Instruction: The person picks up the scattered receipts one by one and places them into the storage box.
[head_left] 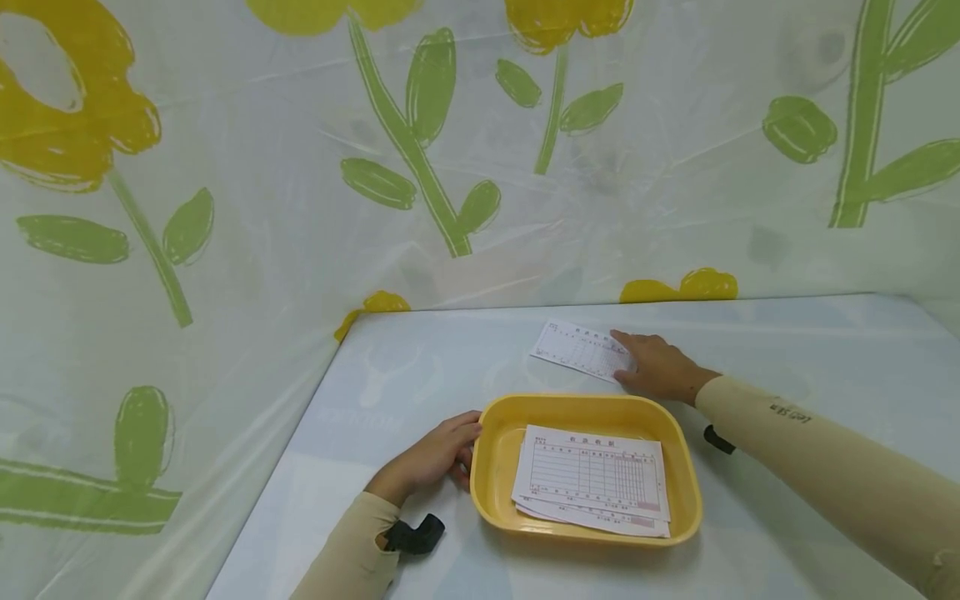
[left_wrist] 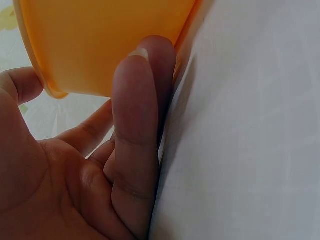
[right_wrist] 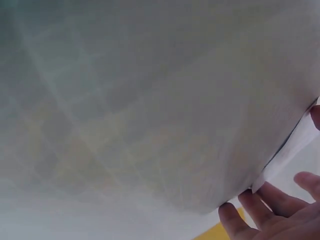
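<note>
A yellow plastic tray (head_left: 585, 540) stands on the table and holds a few printed receipt slips (head_left: 592, 475), stacked slightly askew. My left hand (head_left: 438, 454) grips the tray's left end. One fingertip (left_wrist: 27, 85) hooks on the rim, while others lie low against the outer wall, close to the tabletop. Beyond the tray, another receipt slip (head_left: 577, 348) lies at a slant on the table. My right hand (head_left: 660, 367) holds its right end, with fingers at the far edge and near edge. In the right wrist view, the slip's edge lifts beside the fingertips (right_wrist: 255, 197).
The pale table (head_left: 420, 358) ends at the back against a hanging white sheet (head_left: 285, 167) printed with yellow flowers and green leaves. Black wrist straps (head_left: 416, 533) show at both sleeves. The right forearm (head_left: 825, 467) reaches across the table's right side.
</note>
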